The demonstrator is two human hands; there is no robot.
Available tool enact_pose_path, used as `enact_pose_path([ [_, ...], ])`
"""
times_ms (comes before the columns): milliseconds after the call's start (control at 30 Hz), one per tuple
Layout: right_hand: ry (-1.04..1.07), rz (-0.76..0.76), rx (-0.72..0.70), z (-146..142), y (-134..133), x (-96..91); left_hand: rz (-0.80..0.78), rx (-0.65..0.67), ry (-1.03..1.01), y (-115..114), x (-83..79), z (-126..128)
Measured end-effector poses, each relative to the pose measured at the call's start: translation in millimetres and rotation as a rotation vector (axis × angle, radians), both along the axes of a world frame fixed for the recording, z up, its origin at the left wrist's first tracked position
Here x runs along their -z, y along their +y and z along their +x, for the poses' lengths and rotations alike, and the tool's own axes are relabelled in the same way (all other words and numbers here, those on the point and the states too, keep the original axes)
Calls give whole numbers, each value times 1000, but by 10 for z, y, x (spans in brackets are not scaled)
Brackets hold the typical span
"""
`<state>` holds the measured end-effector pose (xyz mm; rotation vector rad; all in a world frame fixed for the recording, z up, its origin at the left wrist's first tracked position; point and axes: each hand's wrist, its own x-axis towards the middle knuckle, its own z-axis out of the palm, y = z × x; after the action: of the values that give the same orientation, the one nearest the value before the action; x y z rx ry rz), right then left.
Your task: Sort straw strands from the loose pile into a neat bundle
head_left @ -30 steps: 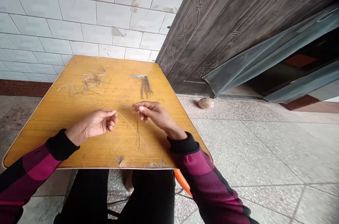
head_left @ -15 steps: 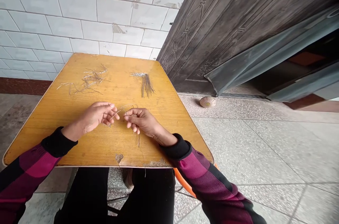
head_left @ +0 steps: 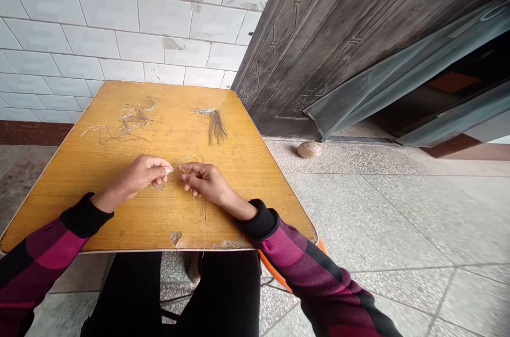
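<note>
Strands (head_left: 194, 198) pinched between left hand (head_left: 142, 177) and right hand (head_left: 205, 183), both turned palm-down.

A: Left hand (head_left: 145, 177)?
B: One. Palm down, fingers curled, thumb pressed to forefinger.
A: Right hand (head_left: 205, 183)?
B: One. Palm down, fingertips (head_left: 184, 177) pinched, pointing toward the left hand, just apart from it.
A: Forearms (head_left: 239, 208)?
B: Two, sleeved, angled inward from either side, wrists low.
</note>
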<state>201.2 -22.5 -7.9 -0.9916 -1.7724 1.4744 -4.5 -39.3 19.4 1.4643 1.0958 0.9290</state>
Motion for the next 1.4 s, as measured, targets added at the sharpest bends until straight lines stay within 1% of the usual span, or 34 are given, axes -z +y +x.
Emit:
enact_pose_path([
  [100,-61,136,24,23,12,22,6,-38,-15,5,-6,-6],
  [200,-117,187,0,43,11,16,-34,-64,-14,21,-7,-27],
  [267,-118,166,-19,42,4,2,-56,-68,-7,26,-8,-29],
  [400,-47,55,-13,3,-5,-26,-81,-43,-49,12,12,19],
  [500,10,-1,10,-24,6,-27,-90,-30,-80,5,61,68],
  [600,54,-37,27,-30,24,-10,-76,-44,-72,16,121,90],
  [667,71,-45,36,-26,34,2,-47,-59,-45,25,147,88],
  [767,55,-38,31,-20,36,8,40,-66,33,25,151,82],
  [900,40,-5,32,-16,22,-9,158,-33,155,7,126,82],
  [967,47,-6,35,-9,21,-21,177,-23,176,1,114,79],
  [1100,75,-46,55,28,61,-38,94,-28,114,16,83,37],
  [1167,110,-75,83,60,100,-51,49,-67,52,35,61,5],
  [1267,194,-107,156,111,162,-90,30,-158,-54,46,26,-20],
  [1300,228,-115,182,126,179,-107,19,-164,-70,37,16,-14],
  [1333,260,-124,204,139,194,-123,-2,-145,-70,19,6,-1],
  [1400,314,-151,232,157,214,-150,-79,-42,-27,-39,-14,44],
])
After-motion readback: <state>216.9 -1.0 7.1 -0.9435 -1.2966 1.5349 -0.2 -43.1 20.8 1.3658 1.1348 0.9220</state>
